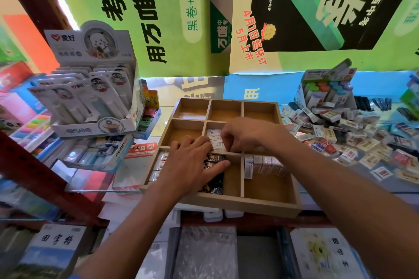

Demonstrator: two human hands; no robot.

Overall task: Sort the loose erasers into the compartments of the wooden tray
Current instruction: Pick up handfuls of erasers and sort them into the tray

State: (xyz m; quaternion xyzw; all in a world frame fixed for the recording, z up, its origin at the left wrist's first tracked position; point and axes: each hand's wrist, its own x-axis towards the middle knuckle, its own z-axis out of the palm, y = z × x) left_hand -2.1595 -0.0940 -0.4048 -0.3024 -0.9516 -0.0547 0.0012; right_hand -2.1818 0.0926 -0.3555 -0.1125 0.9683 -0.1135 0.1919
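Observation:
The wooden tray with several compartments lies in the middle. White erasers stand in its centre compartment. My right hand hovers over them with fingers curled down, pinching at the row; what it holds is hidden. My left hand rests flat across the divider, its fingers touching the white row and covering dark patterned erasers in the front compartment. 2B erasers fill the front left compartment, and a row of white wrapped erasers stands in the front right one. A heap of loose erasers lies to the right.
A display box of carded correction tapes stands at the left, with a box of blue erasers below it. A tipped box of coloured erasers sits behind the heap. Notebooks lie on the shelf below. The three back compartments hold nothing.

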